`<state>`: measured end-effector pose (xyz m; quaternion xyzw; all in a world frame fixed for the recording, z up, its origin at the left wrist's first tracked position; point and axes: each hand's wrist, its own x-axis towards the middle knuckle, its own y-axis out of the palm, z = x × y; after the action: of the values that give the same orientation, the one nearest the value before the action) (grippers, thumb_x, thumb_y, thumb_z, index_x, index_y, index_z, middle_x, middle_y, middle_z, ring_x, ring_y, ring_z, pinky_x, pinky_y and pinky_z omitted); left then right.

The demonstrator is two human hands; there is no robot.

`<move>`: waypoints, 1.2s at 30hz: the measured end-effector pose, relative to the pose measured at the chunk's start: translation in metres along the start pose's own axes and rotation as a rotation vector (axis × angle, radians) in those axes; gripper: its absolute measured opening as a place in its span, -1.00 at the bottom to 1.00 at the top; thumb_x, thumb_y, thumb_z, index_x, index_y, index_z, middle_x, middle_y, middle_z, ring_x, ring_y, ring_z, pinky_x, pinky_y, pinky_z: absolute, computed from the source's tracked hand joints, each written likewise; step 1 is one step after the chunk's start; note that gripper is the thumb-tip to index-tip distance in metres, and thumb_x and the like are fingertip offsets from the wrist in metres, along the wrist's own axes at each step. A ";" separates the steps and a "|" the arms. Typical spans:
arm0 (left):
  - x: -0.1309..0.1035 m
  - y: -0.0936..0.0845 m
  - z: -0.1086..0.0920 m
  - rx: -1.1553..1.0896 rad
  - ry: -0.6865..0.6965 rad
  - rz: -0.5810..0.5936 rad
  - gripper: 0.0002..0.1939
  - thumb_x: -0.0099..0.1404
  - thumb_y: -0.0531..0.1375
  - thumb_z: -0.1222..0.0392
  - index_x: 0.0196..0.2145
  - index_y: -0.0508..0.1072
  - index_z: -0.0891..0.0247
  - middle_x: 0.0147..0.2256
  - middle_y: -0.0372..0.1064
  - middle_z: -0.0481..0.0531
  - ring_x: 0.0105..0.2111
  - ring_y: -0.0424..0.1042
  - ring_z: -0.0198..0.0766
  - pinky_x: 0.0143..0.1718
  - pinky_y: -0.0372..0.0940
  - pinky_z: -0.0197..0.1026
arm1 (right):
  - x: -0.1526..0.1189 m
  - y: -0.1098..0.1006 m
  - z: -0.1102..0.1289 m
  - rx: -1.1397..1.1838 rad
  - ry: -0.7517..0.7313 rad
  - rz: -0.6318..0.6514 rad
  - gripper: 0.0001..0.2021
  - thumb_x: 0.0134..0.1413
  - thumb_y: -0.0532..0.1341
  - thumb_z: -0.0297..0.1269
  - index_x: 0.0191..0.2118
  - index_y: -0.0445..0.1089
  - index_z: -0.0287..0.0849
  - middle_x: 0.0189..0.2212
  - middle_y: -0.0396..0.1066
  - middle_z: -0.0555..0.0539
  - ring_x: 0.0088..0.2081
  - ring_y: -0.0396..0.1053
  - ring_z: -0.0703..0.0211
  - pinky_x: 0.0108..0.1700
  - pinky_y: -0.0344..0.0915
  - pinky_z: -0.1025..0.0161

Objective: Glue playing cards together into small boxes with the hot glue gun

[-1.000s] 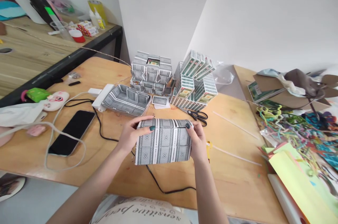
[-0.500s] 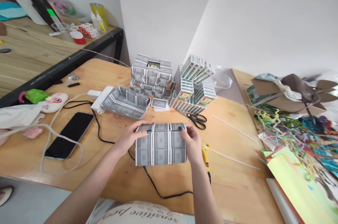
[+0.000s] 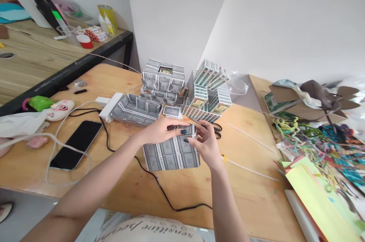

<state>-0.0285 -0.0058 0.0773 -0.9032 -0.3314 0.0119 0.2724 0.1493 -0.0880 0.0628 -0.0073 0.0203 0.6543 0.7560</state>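
Note:
Between my hands is a panel of grey-patterned playing cards (image 3: 171, 154), joined side by side, tilted above the table. My left hand (image 3: 164, 129) reaches across its upper edge, fingers closed on the part near the right corner. At that same corner, my right hand (image 3: 207, 141) grips the right edge with thumb in front and fingers behind. Behind the panel lies an open tray made of the same cards (image 3: 137, 110). A larger structure built of cards (image 3: 163, 80) stands farther back. Scissors (image 3: 217, 129) lie partly hidden behind my right hand.
Stacked card boxes (image 3: 209, 91) stand at the back right. A phone (image 3: 76, 145), a white cable and a black cord (image 3: 171, 206) lie to the left and front. Glue sticks (image 3: 251, 169) rest on the right, beside coloured paper (image 3: 310, 196) and a pile of craft scraps.
My left hand has slid right along the panel's top edge toward my right hand. The panel has tilted, and my right arm now covers most of the yellow glue gun.

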 end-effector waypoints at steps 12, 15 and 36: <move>0.009 -0.003 0.000 -0.098 -0.056 0.034 -0.61 0.11 0.19 0.16 -0.06 0.42 0.07 -0.09 0.42 -0.03 -0.15 0.41 -0.15 -0.16 0.28 -0.17 | -0.001 -0.005 0.004 0.018 0.068 -0.040 -0.44 -0.27 0.36 -0.18 -0.11 0.13 -0.06 -0.24 0.42 -0.05 -0.24 0.37 0.15 -0.22 0.29 0.22; 0.010 -0.001 0.001 -0.111 -0.050 0.038 -0.64 0.15 0.15 0.15 -0.06 0.42 0.09 -0.07 0.40 -0.02 -0.12 0.39 -0.15 -0.15 0.28 -0.17 | -0.001 -0.008 0.006 0.014 0.076 -0.020 -0.44 -0.26 0.36 -0.20 -0.08 0.14 -0.05 -0.23 0.41 -0.04 -0.21 0.37 0.15 -0.21 0.29 0.22; 0.004 0.001 0.009 -0.094 -0.138 -0.079 -0.65 0.20 0.09 0.15 -0.05 0.40 0.10 -0.06 0.40 -0.03 -0.06 0.37 -0.18 -0.04 0.22 -0.16 | -0.030 -0.041 -0.004 -0.257 0.058 -0.304 -0.62 -0.17 0.28 -0.05 -0.22 0.29 -0.11 -0.23 0.38 -0.11 -0.25 0.37 0.11 -0.21 0.31 0.15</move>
<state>-0.0269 0.0001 0.0700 -0.8983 -0.3848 0.0480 0.2065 0.1857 -0.1236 0.0598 -0.1254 -0.0430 0.5294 0.8379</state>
